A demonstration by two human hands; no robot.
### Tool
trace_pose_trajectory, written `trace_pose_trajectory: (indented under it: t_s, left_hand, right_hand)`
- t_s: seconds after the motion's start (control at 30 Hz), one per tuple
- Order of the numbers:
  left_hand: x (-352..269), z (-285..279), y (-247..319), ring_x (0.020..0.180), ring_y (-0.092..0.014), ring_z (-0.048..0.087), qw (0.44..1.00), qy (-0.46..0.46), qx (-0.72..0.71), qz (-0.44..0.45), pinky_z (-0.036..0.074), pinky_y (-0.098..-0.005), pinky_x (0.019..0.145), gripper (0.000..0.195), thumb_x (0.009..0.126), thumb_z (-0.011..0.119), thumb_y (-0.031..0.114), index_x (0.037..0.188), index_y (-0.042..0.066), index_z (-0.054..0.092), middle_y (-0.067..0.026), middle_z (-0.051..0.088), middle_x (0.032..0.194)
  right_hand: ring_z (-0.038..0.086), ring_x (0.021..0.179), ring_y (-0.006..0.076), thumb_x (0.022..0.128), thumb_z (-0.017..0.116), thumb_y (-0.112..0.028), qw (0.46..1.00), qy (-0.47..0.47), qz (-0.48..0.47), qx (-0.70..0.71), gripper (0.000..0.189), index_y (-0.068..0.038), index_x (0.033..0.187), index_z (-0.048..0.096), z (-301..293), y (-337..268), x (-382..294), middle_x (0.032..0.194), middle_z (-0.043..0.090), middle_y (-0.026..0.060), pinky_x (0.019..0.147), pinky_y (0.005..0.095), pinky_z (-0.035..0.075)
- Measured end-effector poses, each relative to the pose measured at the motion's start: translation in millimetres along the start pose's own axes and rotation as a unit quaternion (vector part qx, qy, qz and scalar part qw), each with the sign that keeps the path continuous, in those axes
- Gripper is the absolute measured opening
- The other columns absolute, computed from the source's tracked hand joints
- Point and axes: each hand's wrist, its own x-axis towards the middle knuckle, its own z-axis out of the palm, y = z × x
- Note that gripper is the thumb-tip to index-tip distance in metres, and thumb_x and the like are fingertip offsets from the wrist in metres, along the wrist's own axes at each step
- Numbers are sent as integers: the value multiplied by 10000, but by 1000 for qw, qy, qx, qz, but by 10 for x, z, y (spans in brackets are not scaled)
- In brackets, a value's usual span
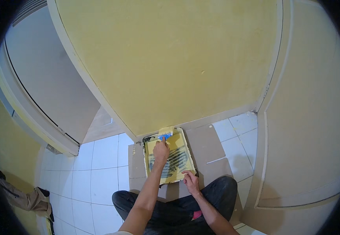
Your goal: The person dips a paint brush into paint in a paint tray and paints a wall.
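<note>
A paint tray (192,160) with a ribbed ramp, coated in yellow paint, lies on cardboard in front of the yellow wall. Over the tray's far part, my left hand (161,149) grips a wide paintbrush (165,136) with a blue and white body. Yellow paint covers the brush's far end, which reaches the tray's far rim near the baseboard. My right hand (190,181) is at the tray's near right corner, fingers partly curled, with nothing visible in it. Whether its fingertips touch the rim is unclear.
Brown cardboard (203,141) covers white floor tiles (105,155). A yellow wall (170,67) with a baseboard (217,115) rises ahead. An open doorway with a door (52,58) is at left, a panelled door (308,117) at right. A person's trousered legs (26,196) show at lower left.
</note>
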Motion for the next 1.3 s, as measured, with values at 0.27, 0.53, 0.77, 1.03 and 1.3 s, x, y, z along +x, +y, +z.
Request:
trace_pose_trajectory:
  t_s: [0.27,0.53,0.77,1.03,1.3]
  left_hand:
    - [432,-846,151,714,-389,656,997,55,29,37,534,-506,633,214,868,580,194,1016,70,670,-217,654,772]
    - [460,-3048,766,692,-378,642,970,237,-18,43,507,-475,633,275,893,588,243,1132,152,690,-204,641,751]
    - [685,-4246,1115,710,-320,616,867,490,-16,88,504,-436,663,367,948,545,210,1315,209,568,-141,570,796]
    - [1076,-3565,839,728,-318,605,915,395,6,83,502,-426,676,450,975,508,256,1420,245,441,-161,547,877]
    - [1031,-2690,574,627,-348,602,929,357,-10,101,506,-465,537,588,949,523,210,1487,217,286,-168,529,901]
  right_hand:
    - [451,541,54,948,468,-156,999,-6,-23,-39,230,-31,1046,635,3,31,-7,604,495,-17,474,220,351]
    - [472,537,76,949,479,-161,999,-12,-4,-50,221,-46,1052,637,5,30,-17,586,499,-9,504,246,379]
    - [526,546,112,949,487,-183,995,-4,0,-99,222,-63,1053,642,-63,169,-7,579,531,17,532,288,420]
    - [479,543,68,949,483,-145,990,-6,-39,-135,211,-31,1027,642,-26,94,-67,584,508,-10,499,239,382]
    - [471,541,58,948,479,-145,996,-11,-22,-90,225,-25,1039,648,-31,63,-46,594,516,-16,483,231,374]
